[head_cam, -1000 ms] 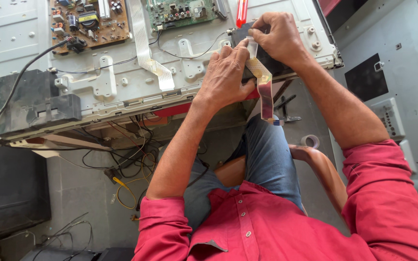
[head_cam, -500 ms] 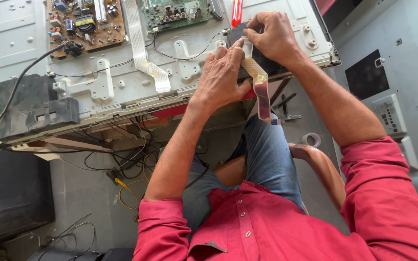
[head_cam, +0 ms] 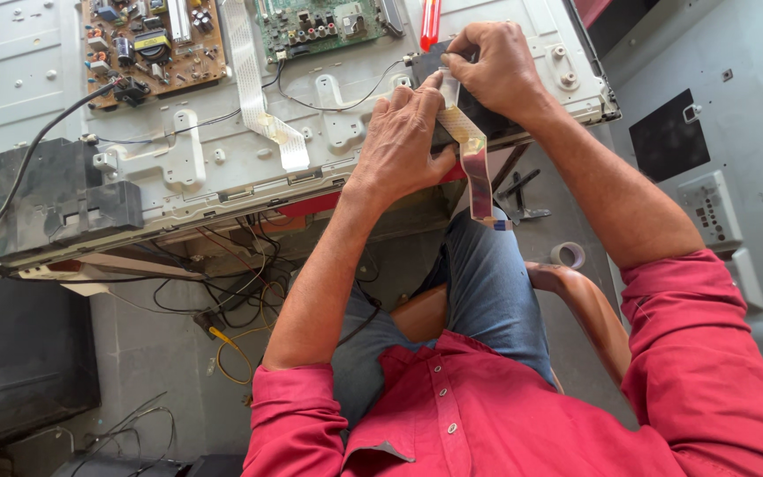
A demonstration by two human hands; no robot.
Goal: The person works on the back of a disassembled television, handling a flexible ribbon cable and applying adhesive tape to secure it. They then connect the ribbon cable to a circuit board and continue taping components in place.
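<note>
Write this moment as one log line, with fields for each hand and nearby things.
left hand: pinching flat ribbon cable | right hand: gripping cable's top end at black board | nearby: red-handled screwdriver, green circuit board

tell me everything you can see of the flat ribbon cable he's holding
The flat ribbon cable is a thin, flexible strip, amber-tan and glossy like plastic film, with a paler end at the top and a darker reddish lower stretch. Its top end is pinched between the left hand and the right hand over a dark part at the edge of the white metal panel. From there it hangs down past the panel's edge, its free end loose above the person's knee.
</note>
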